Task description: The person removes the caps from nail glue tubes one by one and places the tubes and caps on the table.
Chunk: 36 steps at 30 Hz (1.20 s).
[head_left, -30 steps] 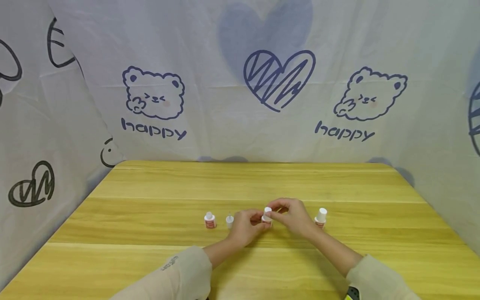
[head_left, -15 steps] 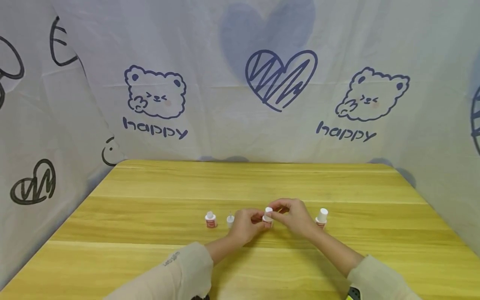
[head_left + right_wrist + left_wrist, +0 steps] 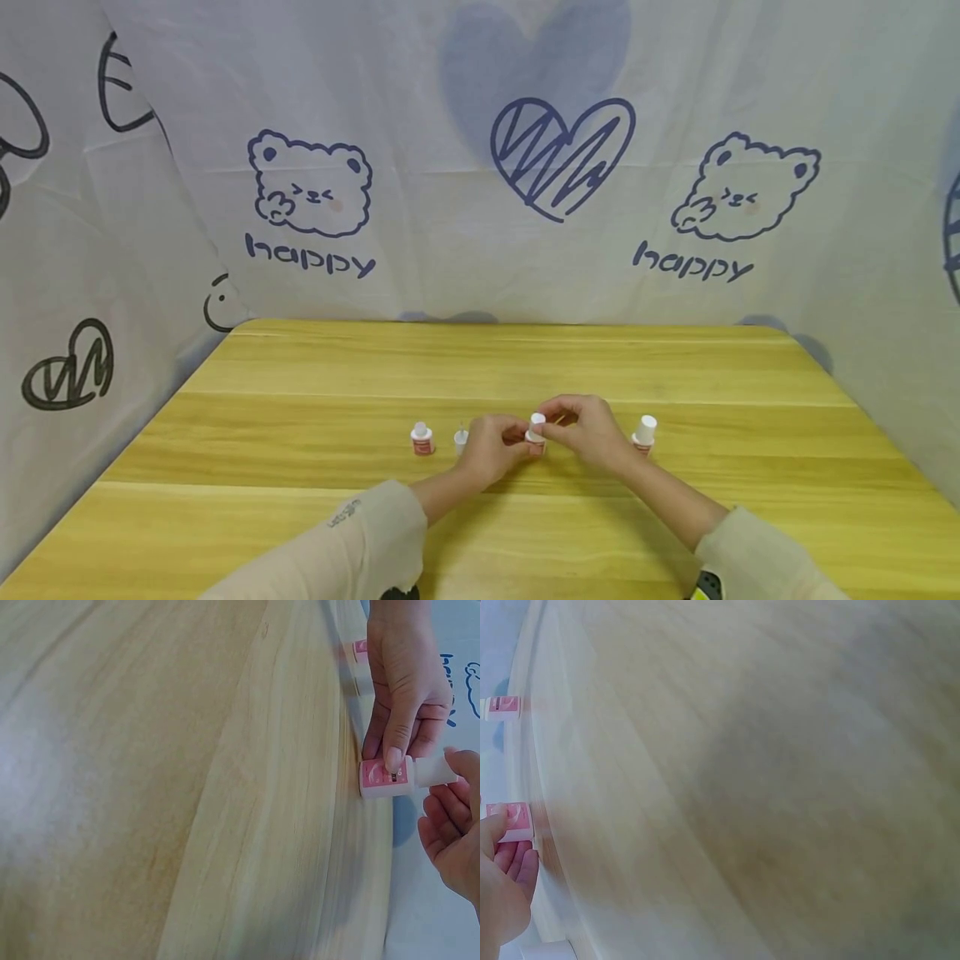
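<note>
In the middle of the table stands a small white bottle with a pink label [image 3: 384, 780], upright, its tall white cap [image 3: 537, 419] on top. My left hand [image 3: 489, 450] holds the bottle's body from the left, thumb over the label in the right wrist view. From the other side my right hand [image 3: 592, 432] pinches the white cap between thumb and fingers. Just left of my left hand, a loose white cap [image 3: 461, 444] stands with a thin stem pointing up, partly hidden by that hand. Farther left is a similar bottle [image 3: 423, 442] with its pale neck uncovered.
A third bottle [image 3: 643, 435], with its white cap on, stands to the right of my right hand. All are on a wood-grain table [image 3: 300, 375]. A white cloth [image 3: 420, 208] with bear and heart drawings hangs behind the table's far edge.
Both hands keep their places on the bottle and its cap. The head view has shifted very slightly; no bottle has visibly moved on the table.
</note>
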Each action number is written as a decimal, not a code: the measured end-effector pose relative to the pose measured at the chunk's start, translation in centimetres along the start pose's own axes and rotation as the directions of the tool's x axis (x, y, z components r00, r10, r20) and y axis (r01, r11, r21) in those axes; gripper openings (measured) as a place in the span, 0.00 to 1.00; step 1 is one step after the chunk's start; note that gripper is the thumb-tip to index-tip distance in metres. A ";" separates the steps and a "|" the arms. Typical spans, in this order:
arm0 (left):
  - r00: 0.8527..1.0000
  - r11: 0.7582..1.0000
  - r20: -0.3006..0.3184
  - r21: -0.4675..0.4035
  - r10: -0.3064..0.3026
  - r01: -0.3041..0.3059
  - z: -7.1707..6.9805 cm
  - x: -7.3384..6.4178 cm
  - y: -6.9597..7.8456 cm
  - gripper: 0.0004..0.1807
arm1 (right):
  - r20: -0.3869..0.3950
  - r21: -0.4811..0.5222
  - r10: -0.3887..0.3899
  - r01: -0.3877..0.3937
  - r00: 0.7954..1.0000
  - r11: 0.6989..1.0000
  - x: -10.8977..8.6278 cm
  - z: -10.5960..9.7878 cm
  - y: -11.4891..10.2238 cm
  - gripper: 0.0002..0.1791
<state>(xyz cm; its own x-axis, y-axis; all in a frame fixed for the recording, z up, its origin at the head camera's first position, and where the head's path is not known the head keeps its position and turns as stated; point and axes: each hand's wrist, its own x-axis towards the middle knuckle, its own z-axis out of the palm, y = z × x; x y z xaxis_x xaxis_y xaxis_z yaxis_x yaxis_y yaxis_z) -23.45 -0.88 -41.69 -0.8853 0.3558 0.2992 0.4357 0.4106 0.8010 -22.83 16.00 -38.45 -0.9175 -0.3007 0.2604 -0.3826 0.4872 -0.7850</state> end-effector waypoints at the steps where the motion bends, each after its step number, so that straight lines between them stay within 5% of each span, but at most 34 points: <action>1: 1.000 1.000 0.000 -0.002 0.001 -0.001 0.0 0.0 0.0 0.09 | 0.000 0.002 0.002 -0.002 1.000 1.000 0.0 0.0 0.0 0.08; 36: 1.000 1.000 0.007 0.017 -0.003 0.003 0.0 0.0 -0.2 0.09 | -0.003 -0.059 0.037 -0.037 0.999 0.998 0.4 0.0 -0.6 0.05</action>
<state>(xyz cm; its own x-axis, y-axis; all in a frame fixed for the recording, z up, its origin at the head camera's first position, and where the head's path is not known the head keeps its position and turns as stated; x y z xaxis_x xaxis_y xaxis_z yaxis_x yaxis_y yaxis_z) -23.58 -0.97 -41.82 -0.8855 0.3608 0.2928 0.4357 0.4258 0.7931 -22.93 15.62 -37.89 -0.9312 -0.2799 0.2333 -0.3543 0.5455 -0.7595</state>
